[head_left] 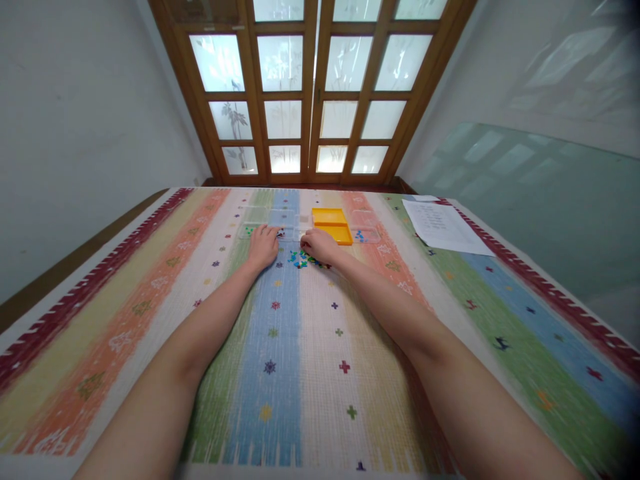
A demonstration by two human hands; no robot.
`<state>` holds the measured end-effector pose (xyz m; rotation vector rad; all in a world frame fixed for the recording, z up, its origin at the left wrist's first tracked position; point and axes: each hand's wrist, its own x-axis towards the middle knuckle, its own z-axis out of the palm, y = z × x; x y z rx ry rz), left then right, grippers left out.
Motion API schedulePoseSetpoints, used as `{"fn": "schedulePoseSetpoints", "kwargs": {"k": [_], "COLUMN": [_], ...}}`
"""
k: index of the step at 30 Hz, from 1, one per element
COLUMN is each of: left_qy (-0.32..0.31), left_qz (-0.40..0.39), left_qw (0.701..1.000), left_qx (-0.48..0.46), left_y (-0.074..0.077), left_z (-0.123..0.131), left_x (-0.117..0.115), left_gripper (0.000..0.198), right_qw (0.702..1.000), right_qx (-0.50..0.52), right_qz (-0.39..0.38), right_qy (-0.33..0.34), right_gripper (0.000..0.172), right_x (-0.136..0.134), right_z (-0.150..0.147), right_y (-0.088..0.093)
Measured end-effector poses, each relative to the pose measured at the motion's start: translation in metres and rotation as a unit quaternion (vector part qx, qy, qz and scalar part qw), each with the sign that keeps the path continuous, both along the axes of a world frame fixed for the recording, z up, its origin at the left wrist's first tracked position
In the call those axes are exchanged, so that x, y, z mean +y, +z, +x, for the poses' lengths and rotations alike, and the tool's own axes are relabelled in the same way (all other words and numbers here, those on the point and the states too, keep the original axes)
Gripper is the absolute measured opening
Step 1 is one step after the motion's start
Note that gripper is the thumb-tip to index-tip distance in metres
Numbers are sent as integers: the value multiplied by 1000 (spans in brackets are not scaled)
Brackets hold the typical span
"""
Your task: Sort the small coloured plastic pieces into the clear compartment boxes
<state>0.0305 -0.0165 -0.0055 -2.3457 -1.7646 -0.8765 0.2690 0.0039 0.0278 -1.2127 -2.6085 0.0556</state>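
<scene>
My left hand (264,247) rests at the near edge of a clear plastic box (244,217), its fingers stretched out and slightly apart. Small green pieces (249,231) lie in the box left of that hand, and a few dark and red ones (281,233) are by its fingertips. My right hand (320,245) is closed with its fingertips together, above the right side of a loose pile of small blue and green pieces (299,259). Whatever it pinches is too small or hidden. Just behind it stands an open yellow box (330,216).
Right of the yellow box, another clear plastic box (376,230) holds a few blue pieces (360,236). A printed sheet of paper (445,225) lies at the right of the table. A striped cloth (320,373) covers the table. Glazed wooden doors (313,93) stand behind it.
</scene>
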Motion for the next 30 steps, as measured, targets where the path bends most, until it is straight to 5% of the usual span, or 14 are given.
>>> {"fn": "schedulePoseSetpoints", "kwargs": {"k": [9, 21, 30], "left_qy": [-28, -39, -57], "left_qz": [-15, -9, 7], "left_qw": [999, 999, 997], "left_qx": [8, 29, 46], "left_y": [-2, 1, 0], "left_z": [1, 1, 3], "left_x": [-2, -1, -2], "left_gripper": [51, 46, 41], "right_qw": [987, 980, 987], "right_qx": [138, 185, 153], "right_qz": [9, 20, 6], "right_qy": [-82, -76, -41], "right_gripper": [20, 26, 21], "right_x": [10, 20, 1], "right_z": [11, 21, 46], "right_y": [7, -5, -4]}}
